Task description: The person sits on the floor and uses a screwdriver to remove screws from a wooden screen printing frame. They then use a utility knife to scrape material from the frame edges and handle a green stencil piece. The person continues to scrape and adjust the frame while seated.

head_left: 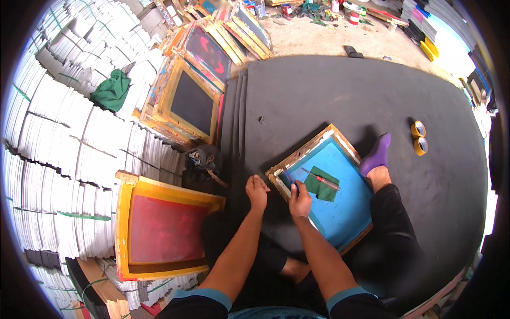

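A wooden screen frame (347, 142) with blue mesh (340, 218) lies at a slant on the dark mat before me. On the mesh rests a folded green cloth (325, 191), and across it a screwdriver (325, 182) with a reddish see-through handle. My right hand (300, 202) is closed at the frame's left corner, by a thin bluish-purple thing (289, 175) whose kind is unclear. Just left of that corner, apart from the frame, my left hand (257, 192) has its fingers curled together. Whatever they may hold is hidden.
A pink-meshed screen frame (170, 228) leans at left, near a dark bag of scraps (203, 159). Further screens (194, 98) lean behind. White bundled stacks (58, 175) line the left. Two yellow tape rolls (419, 137) sit right, beyond my purple-socked foot (376, 155).
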A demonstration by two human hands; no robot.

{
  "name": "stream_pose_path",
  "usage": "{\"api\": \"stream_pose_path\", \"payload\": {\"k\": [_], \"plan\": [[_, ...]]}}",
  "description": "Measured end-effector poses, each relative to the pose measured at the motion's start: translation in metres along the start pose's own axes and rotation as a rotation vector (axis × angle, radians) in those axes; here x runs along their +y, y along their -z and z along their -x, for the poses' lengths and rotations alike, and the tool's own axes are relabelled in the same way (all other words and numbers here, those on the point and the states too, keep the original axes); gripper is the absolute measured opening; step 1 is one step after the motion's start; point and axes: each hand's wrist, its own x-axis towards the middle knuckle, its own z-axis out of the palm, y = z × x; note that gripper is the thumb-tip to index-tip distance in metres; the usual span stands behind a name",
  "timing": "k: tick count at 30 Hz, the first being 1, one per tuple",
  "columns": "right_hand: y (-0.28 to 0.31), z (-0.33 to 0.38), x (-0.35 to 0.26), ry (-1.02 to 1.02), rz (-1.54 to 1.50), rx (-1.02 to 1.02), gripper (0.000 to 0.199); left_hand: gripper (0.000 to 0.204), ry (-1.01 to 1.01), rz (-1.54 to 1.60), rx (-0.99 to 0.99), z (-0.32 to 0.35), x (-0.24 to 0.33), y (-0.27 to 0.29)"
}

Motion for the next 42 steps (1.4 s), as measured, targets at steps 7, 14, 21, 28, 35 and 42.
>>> {"api": "stream_pose_path", "payload": {"k": [7, 14, 21, 28, 35, 42], "plan": [[-0.003, 0.018, -0.014, 0.110, -0.055, -0.026, 0.029, 0.026, -0.015, -0.223, 0.263, -0.028, 0.057, 0.046], [-0.054, 0.052, -0.024, 0.192, -0.063, -0.079, 0.028, 0.015, 0.034, -0.137, 0.443, -0.085, 0.109, 0.097], [-0.052, 0.057, -0.021, 0.060, -0.044, -0.163, 0.030, 0.010, 0.128, 0.068, 0.764, -0.158, 0.095, 0.122], [-0.049, 0.052, -0.018, -0.001, -0.043, -0.188, 0.030, 0.022, 0.178, -0.410, 0.808, -0.195, 0.052, 0.148], [-0.045, 0.048, -0.009, -0.031, -0.114, -0.185, 0.032, 0.031, 0.141, -0.797, 0.342, -0.198, 0.037, 0.152], [-0.006, 0.035, -0.011, -0.060, -0.195, -0.095, 0.033, 0.035, 0.161, -1.107, 0.260, -0.153, 0.125, 0.122]]}}
